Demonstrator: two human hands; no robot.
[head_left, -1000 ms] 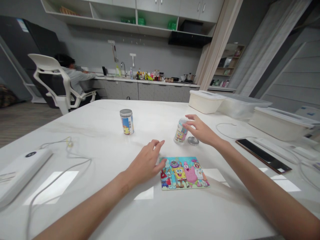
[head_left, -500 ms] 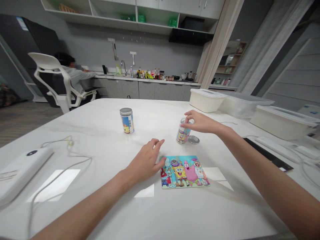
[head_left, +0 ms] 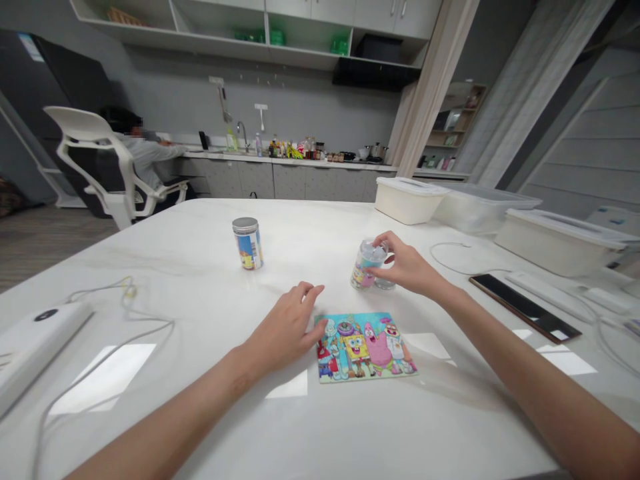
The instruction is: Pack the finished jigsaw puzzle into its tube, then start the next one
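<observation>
My right hand [head_left: 403, 267] has its thumb and fingers around the right side of an uncapped clear jar [head_left: 361, 270] with a cartoon print. Something clear or whitish shows inside its mouth, too blurred to name. Behind my fingertips, a round metal lid [head_left: 385, 284] lies on the table, partly covered. My left hand [head_left: 287, 320] rests with fingers apart and nothing in them, its thumb at the left edge of a flat cartoon picture panel [head_left: 367, 347]. Farther back stands a second printed jar [head_left: 249, 245], closed by a silver lid.
On the left a white power strip [head_left: 43, 340] trails a cable. At right lie a dark flat device [head_left: 523, 307] and cords, with lidded plastic boxes [head_left: 560, 243] behind. A person in a grey sleeve [head_left: 150, 157] sits at the far counter.
My right hand has shifted from above the uncapped jar's mouth to its right side, thumb lower on the jar. My left hand stays by the panel. The view has shifted slightly.
</observation>
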